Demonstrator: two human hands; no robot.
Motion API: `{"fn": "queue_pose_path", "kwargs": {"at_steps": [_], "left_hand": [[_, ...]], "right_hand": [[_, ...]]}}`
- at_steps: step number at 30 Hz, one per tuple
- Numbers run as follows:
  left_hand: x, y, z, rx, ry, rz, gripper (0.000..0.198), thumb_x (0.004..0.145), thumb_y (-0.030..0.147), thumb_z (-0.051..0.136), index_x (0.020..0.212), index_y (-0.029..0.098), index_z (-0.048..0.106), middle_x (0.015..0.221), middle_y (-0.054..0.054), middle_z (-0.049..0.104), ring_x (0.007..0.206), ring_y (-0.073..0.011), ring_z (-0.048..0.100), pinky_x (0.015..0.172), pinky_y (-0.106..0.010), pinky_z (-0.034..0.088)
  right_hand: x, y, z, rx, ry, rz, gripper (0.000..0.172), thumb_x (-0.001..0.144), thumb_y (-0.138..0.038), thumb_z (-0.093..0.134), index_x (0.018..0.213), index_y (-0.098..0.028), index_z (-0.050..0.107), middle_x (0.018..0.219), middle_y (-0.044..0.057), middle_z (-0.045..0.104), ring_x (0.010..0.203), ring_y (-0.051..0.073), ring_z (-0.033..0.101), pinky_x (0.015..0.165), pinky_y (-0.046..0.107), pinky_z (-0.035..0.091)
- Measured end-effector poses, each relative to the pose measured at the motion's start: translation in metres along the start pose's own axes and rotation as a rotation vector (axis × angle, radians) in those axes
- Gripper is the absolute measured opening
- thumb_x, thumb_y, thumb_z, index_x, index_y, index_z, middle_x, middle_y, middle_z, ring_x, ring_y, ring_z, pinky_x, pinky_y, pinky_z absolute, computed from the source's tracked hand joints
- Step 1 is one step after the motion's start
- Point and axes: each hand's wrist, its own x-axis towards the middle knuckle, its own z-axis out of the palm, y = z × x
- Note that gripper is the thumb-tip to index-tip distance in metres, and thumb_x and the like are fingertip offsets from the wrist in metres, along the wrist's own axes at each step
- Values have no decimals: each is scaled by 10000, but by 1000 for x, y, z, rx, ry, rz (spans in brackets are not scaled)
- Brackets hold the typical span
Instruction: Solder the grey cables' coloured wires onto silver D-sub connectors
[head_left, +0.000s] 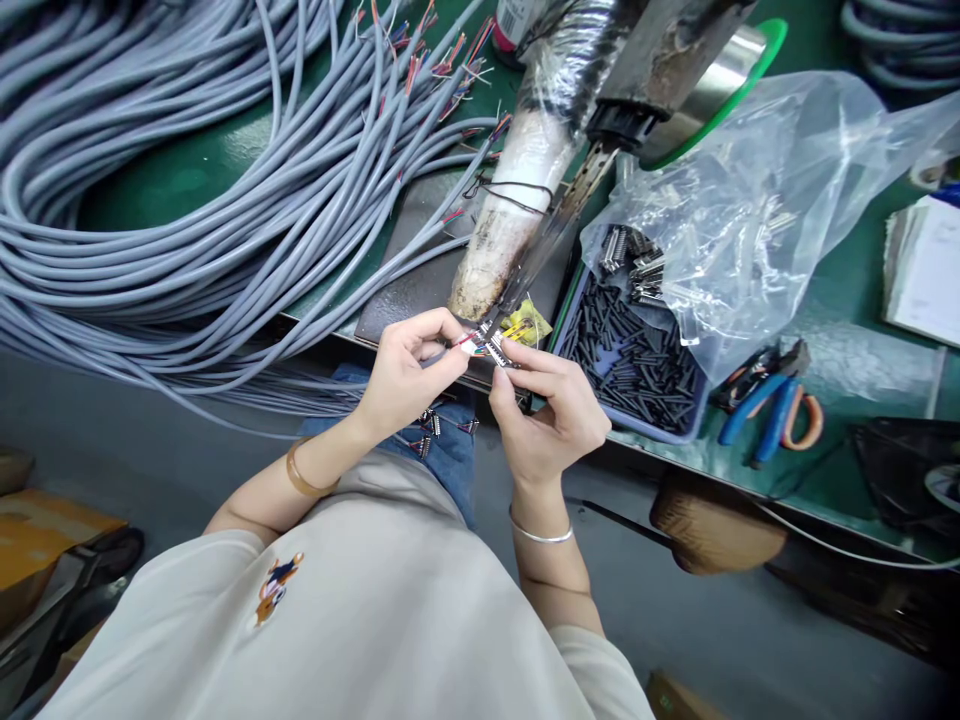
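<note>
My left hand (411, 368) is closed in a pinch on thin coloured wires (465, 341), a red one among them. Between the thumb and fingers of my right hand (551, 408) is a small metal pin connector (498, 351). The wire ends and the connector meet just below the tip of a mounted soldering iron (551, 228); whether they touch it I cannot tell. Behind my fingertips lies a crumpled yellow piece (531, 322). Several finished-looking connector ends (426, 435) rest on my lap.
Grey cables (187, 240) with stripped ends cover the left of the green bench. A blue bin (694, 425) holds black sleeves, with a plastic bag (765, 190) of metal connectors over it. Pliers (776, 410) lie right. Beside the iron runs a wrapped tube (517, 180); a spool (720, 90) stands behind.
</note>
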Motion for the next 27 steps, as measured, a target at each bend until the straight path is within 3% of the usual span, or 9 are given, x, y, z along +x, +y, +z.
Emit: {"fn": "queue_pose_path", "kwargs": {"at_steps": [14, 21, 27], "left_hand": [[2, -2, -3, -56, -8, -100, 155, 710, 221, 769, 662, 152, 640, 715, -6, 657, 647, -82, 555, 588, -186, 463], [-2, -1, -6, -45, -20, -119, 142, 701, 233, 793, 678, 147, 683, 656, -4, 632, 587, -75, 528, 525, -184, 424], [-2, -3, -4, -50, 8, -75, 150, 691, 195, 778, 656, 154, 638, 674, -2, 639, 607, -80, 561, 557, -183, 465]], "right_hand": [[-9, 0, -1, -62, -36, -86, 209, 848, -83, 727, 920, -256, 635, 1066, 8, 815, 883, 176, 798, 752, 291, 641], [-9, -4, -2, 45, -9, 128, 151, 879, -113, 725, 918, -246, 666, 1000, 1, 796, 918, 174, 781, 798, 321, 645], [-6, -5, -2, 6, -24, 80, 136, 883, -125, 729, 908, -244, 668, 977, 6, 800, 891, 179, 780, 781, 343, 645]]}}
